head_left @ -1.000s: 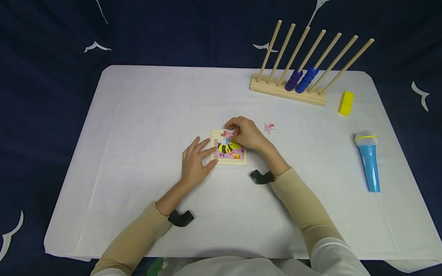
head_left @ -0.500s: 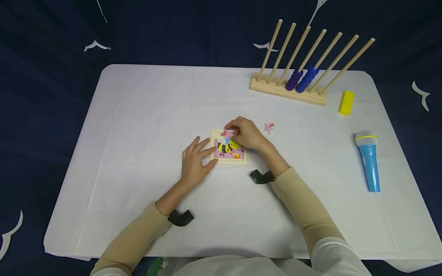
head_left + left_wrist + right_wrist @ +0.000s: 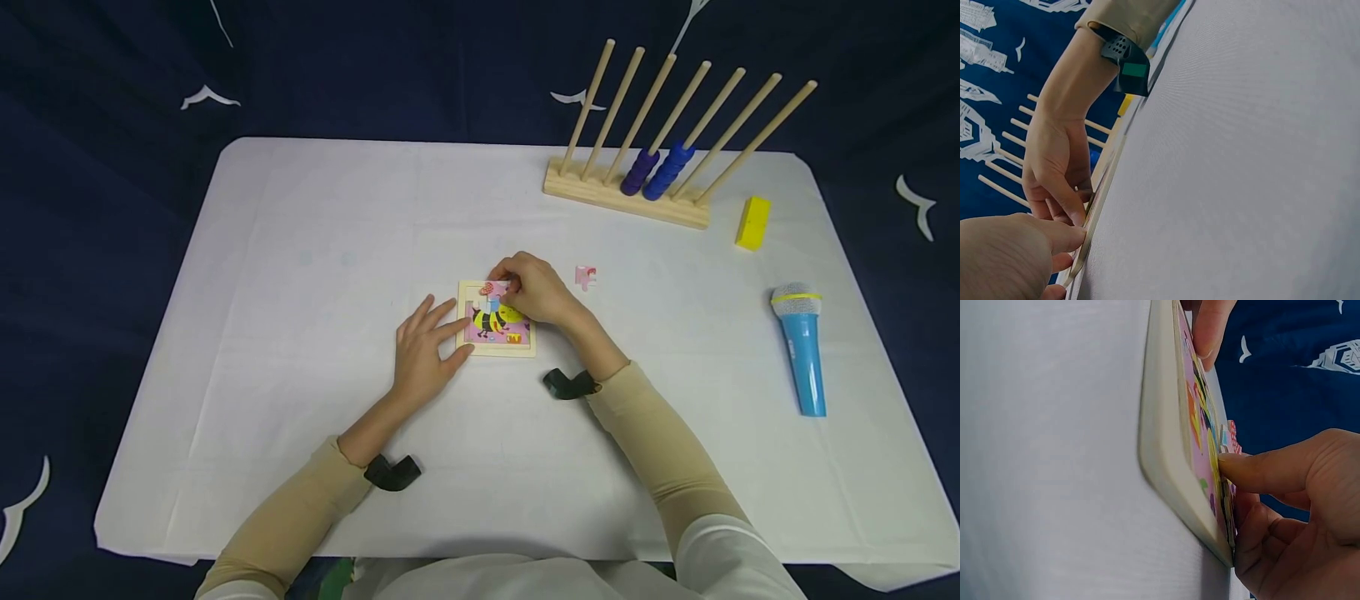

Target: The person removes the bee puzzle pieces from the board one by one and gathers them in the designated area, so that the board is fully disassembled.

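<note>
A small wooden bee puzzle [image 3: 497,350] lies on the table, its pale frame around a pink, yellow and black picture. My left hand [image 3: 423,354] rests at the frame's left side with fingers spread, index finger and thumb touching the edge. At the upper right of the puzzle, my right hand [image 3: 538,287] pinches a puzzle piece [image 3: 1231,436] between thumb and fingers. In the right wrist view that piece stands slightly raised and tilted over the board; its far part is hidden by the fingers. A loose pink puzzle piece [image 3: 585,277] lies to the right.
At the back right stands a wooden peg rack [image 3: 626,198] with several upright rods, two carrying purple and blue beads. A yellow block [image 3: 753,223] and a blue toy microphone [image 3: 804,358] lie on the right side of the white-covered table [image 3: 300,292].
</note>
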`<state>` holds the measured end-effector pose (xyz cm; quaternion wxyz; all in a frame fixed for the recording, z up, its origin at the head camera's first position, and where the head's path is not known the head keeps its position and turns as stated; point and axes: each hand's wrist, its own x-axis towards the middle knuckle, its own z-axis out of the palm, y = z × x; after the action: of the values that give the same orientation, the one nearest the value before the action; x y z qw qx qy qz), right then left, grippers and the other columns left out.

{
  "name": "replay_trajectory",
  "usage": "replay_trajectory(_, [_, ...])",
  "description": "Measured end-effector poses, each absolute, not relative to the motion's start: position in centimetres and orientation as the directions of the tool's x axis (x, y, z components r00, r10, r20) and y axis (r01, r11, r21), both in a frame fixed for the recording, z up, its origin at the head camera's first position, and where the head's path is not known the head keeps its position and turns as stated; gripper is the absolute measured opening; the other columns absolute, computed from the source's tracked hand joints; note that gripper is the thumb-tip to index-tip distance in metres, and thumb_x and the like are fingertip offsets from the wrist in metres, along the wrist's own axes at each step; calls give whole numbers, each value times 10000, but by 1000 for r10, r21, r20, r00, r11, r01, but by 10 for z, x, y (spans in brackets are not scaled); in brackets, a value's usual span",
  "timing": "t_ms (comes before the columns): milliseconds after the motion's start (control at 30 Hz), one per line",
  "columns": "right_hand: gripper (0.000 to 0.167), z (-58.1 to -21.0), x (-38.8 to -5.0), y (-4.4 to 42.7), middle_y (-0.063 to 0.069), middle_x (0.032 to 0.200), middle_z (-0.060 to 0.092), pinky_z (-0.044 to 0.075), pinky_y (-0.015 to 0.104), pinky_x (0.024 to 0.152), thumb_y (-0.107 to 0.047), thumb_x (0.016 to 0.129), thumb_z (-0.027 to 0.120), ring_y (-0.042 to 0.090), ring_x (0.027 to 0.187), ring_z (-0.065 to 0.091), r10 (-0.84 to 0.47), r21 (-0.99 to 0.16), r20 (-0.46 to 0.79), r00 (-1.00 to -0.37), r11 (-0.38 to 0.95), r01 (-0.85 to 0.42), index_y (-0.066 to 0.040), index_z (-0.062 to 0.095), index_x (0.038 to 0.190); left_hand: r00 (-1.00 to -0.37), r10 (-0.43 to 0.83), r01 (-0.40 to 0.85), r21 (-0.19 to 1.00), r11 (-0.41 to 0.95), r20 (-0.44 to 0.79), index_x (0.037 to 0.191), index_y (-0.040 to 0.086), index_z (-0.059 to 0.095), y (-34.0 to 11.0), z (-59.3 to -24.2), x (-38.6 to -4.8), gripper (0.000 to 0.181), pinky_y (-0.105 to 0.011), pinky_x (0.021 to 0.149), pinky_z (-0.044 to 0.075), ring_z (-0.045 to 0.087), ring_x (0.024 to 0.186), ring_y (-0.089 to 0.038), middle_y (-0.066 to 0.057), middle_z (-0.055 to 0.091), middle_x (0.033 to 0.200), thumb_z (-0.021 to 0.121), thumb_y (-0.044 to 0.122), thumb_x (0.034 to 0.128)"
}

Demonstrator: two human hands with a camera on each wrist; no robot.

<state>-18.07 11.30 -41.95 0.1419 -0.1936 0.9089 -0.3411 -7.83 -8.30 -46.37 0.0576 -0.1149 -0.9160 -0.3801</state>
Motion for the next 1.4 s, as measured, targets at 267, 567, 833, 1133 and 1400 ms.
replay_trajectory(267, [194,-419,-182,114,128,930,579,396,295,713,60,845,636,230,796,485,-455,-691,-97,-885,671,-269,-33,670,1011,-965,163,262,685,680,207,1185,71,712,-82,-463,-79,374,-582,1103,245,296,1449,-355,-133,528,1440,761,179,829])
replay_trajectory(567, [76,-416,-181,117,97,903,575,410,292,739,-11,925,606,222,819,495,-476,-763,-101,-873,600,-239,-44,674,934,-965,167,260,677,689,200,1186,81,712,-82,-464,-79,378,-571,1106,250,303,1449,-349,-125,525,1445,762,194,828])
replay_trajectory(833, [83,-399,-185,134,95,883,579,456,291,723,-41,953,581,227,827,523,-446,-849,-163,-880,518,-105,-25,657,983,-967,166,252,684,684,191,1189,73,709,-82,-464,-78,380,-579,1110,234,277,1460,-352,-135,515,1452,761,192,832])
replay_trajectory(1133, [148,-386,-199,209,74,892,588,450,244,654,-54,940,577,181,771,521,-274,-784,-172,-946,620,-37,2,652,1054,-969,162,249,694,676,189,1187,59,707,-82,-465,-78,374,-583,1106,224,272,1459,-353,-145,508,1455,758,172,834])
replay_trajectory(1400, [208,-392,-202,262,63,895,598,421,278,718,-112,955,578,194,807,499,-167,-710,-261,-951,701,72,17,652,1100,-969,161,245,695,676,185,1190,62,705,-82,-466,-78,377,-577,1113,219,268,1462,-347,-140,503,1460,756,179,835])
